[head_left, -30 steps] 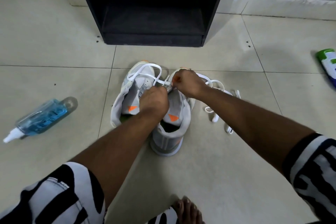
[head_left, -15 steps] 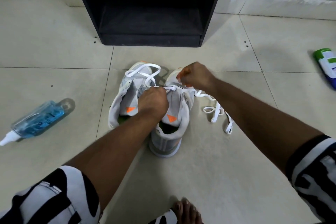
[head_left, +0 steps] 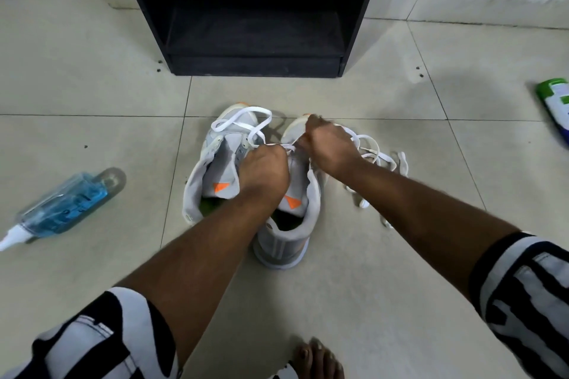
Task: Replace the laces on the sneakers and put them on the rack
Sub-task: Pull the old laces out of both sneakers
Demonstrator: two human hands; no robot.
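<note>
Between both curled hands, left hand and right hand pinch a flat white lace; the grey sneaker beneath points toe-first toward the dark rack.

Both hands, left and right, are pinching a white lace over the right-hand sneaker on the floor.

- Left hand was curled, knuckles up, pinching a lace.
- Right hand was fisted just beside it, gripping the same lace.
- Both forearms reached forward.
</note>
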